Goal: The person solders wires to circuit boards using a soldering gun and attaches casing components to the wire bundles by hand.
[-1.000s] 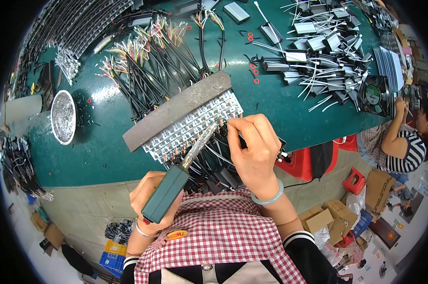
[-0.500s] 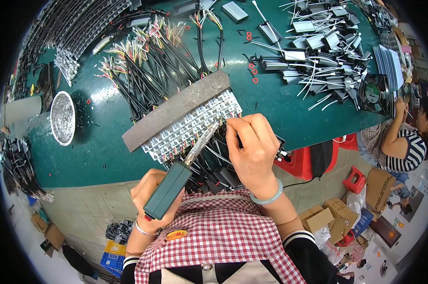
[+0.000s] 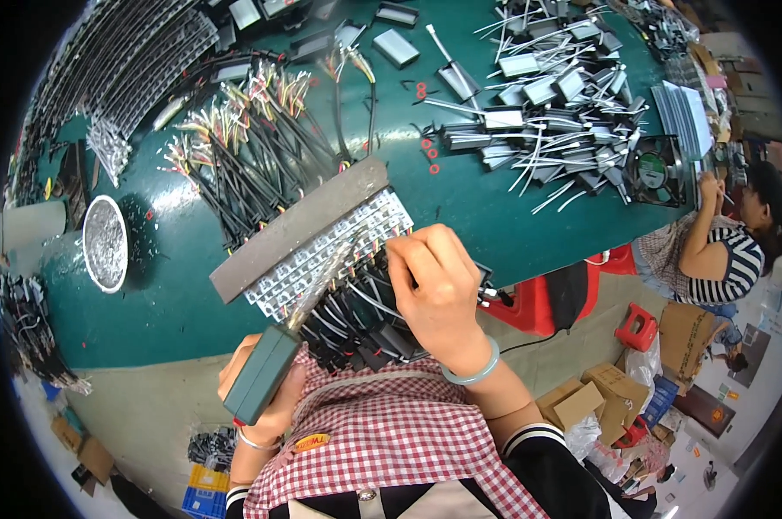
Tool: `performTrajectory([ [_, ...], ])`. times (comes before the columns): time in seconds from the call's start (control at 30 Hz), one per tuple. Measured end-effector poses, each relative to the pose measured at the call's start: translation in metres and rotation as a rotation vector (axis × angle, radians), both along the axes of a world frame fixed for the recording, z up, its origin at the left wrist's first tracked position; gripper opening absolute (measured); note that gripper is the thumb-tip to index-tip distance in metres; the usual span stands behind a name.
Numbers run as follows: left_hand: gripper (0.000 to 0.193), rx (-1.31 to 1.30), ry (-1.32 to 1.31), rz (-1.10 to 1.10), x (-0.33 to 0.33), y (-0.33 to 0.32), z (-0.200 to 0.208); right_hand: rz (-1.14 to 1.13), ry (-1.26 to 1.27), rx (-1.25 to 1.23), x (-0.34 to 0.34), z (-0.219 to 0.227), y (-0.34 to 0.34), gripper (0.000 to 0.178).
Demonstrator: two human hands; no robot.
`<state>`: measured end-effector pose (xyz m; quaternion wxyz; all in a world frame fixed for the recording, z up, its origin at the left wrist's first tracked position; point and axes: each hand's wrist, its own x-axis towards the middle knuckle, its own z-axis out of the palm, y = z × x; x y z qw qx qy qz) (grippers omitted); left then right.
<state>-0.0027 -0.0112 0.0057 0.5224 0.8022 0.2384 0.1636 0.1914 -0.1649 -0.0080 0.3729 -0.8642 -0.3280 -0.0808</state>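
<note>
My left hand (image 3: 280, 405) is closed round the dark green handle of a soldering iron (image 3: 261, 374). The iron's silvery, wrapped-looking barrel slants up over a strip of small white circuit boards (image 3: 382, 216), and its tip is blurred. At the boards' right end my right hand (image 3: 438, 290) is pinched, thumb against fingers. What it pinches is hidden, though thin coloured wires show beside the fingertips. A flat grey-brown bar (image 3: 300, 229) lies along the boards' far side. Black cables (image 3: 360, 316) with white and red bits hang from the near edge, partly under my right hand.
Beyond the bar lie black cables with stripped coloured ends (image 3: 270, 112). A white bowl (image 3: 105, 244) of silvery material stands left. Metal cases with white leads (image 3: 538, 121) are heaped right, beside a black fan (image 3: 656, 171). Another person (image 3: 719, 242) sits far right. Red stools (image 3: 538, 298) stand below the table.
The soldering iron has drawn back down and left from the boards' right end. My right hand stays pinched by that end. The whole view has shifted slightly.
</note>
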Motion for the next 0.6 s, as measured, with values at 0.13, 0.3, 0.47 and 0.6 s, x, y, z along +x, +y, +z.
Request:
performTrajectory([
  [0.13,0.025,0.084,-0.060,0.005,0.008,0.003,0.004,0.122,0.150,0.042,0.029,0.016,-0.013,0.008],
  [0.3,0.023,0.163,-0.084,-0.023,0.012,0.003,0.008,-0.032,-0.141,-0.100,0.118,0.023,-0.019,0.005],
  [0.47,0.022,0.150,-0.080,-0.045,0.011,0.006,0.008,0.088,-0.257,-0.366,0.165,0.006,0.004,0.009],
  [0.6,0.022,0.115,-0.063,-0.031,0.008,0.008,0.008,0.120,-0.335,-0.457,0.171,0.000,0.011,0.008],
])
